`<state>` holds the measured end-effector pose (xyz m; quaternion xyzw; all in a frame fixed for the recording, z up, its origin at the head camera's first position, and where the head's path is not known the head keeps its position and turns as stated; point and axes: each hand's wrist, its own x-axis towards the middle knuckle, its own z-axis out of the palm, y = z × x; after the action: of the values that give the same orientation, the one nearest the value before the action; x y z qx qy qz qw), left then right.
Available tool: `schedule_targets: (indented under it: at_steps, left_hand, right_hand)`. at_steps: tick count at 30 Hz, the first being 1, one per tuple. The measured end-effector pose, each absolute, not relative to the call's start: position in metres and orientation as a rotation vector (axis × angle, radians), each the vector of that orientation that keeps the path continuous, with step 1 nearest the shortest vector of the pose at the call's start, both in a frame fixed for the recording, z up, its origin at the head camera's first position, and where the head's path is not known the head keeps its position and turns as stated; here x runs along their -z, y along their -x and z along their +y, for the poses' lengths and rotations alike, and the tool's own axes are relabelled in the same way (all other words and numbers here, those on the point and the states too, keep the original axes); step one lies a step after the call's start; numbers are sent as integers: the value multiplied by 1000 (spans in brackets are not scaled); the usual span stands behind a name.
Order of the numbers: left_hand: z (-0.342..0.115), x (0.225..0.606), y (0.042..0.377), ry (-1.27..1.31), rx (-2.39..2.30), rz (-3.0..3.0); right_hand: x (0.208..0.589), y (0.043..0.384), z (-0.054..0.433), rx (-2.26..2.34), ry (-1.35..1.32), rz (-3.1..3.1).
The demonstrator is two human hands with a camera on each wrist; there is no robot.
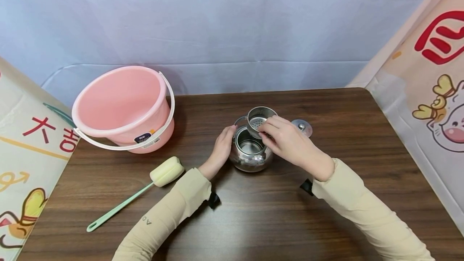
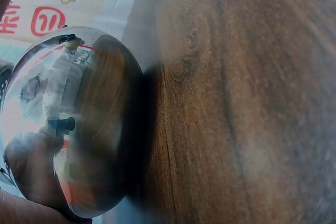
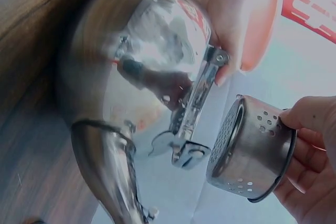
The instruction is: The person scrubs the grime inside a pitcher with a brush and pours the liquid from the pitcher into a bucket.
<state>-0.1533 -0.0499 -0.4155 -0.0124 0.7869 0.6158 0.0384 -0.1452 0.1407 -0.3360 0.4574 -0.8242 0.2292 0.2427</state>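
A shiny steel teapot (image 1: pixel 250 162) stands uncovered on the wooden table, its round mouth facing up. My left hand (image 1: pixel 221 147) rests along the teapot's left side with extended fingers. My right hand (image 1: pixel 290 141) pinches a steel tea strainer (image 3: pixel 257 148) by its rim, thumb on the outer wall. Small holes dot the strainer's base and lower wall, and it is tilted just above the teapot's mouth. In the right wrist view the curved spout (image 3: pixel 105 163) points down and away from the strainer. Behind my right hand lies the lid (image 1: pixel 303 126) with its round knob.
A pink bucket (image 1: pixel 159 128) with a white handle stands at the back left. In front of it lies a sponge brush (image 1: pixel 167 171) with a long green handle. A pale cloth backdrop (image 1: pixel 217 31) hangs behind the table's far edge.
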Motion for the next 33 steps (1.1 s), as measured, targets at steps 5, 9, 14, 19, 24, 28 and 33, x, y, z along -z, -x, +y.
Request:
schedule_targets:
  at_steps: [5, 9, 14, 19, 24, 28, 33]
  left_hand:
    - [-50, 416, 153, 33, -1895, 2415]
    - [-50, 416, 153, 36, -1888, 2418]
    - [-50, 416, 154, 23, -1887, 2420]
    - [-50, 416, 154, 11, -1890, 2415]
    - [-51, 417, 154, 13, -1884, 2419]
    - [-51, 417, 154, 18, -1890, 2414]
    - [-51, 417, 154, 7, -1887, 2413]
  right_hand:
    - [333, 146, 147, -617, -1213, -2291]
    - [332, 147, 153, -597, -1158, -2314]
    - [331, 149, 160, -585, -1137, -2317]
    - [332, 152, 166, -580, -1127, -2319]
    - [333, 154, 173, -568, -1099, -2301]
    - [333, 154, 179, -562, -1079, -2291]
    - [335, 154, 187, -545, -1052, -2305]
